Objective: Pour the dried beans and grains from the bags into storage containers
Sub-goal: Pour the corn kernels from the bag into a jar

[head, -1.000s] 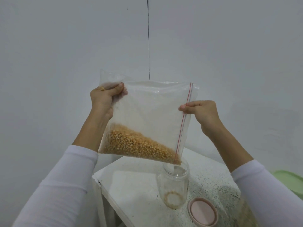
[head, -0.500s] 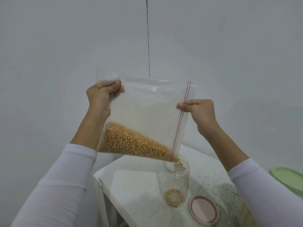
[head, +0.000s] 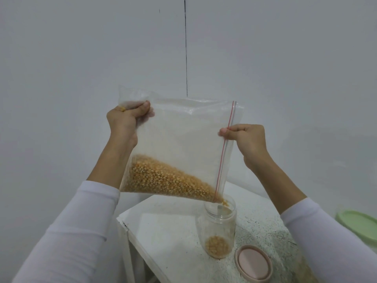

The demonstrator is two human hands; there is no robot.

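Clear plastic bag (head: 179,139): held up, tilted, zip mouth low at right, directly over jar (head: 219,227).
Kernels (head: 163,180): yellow, sloped toward lower right corner; a few at jar bottom.
Left hand (head: 126,119): bunching upper closed corner, high.
Right hand (head: 244,137): pinching zip edge, nearer jar.
Jar: uncapped, on table (head: 163,231), beside pink lid (head: 254,262).
Next, likely: left corner higher, spout kept over rim.

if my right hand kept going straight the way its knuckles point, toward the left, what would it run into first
Probably the clear bag itself. The right hand already pinches it at the red zip strip, so its knuckles would push into the empty upper part. Past that is the left hand, gripping the far corner. Depth is hard to judge.
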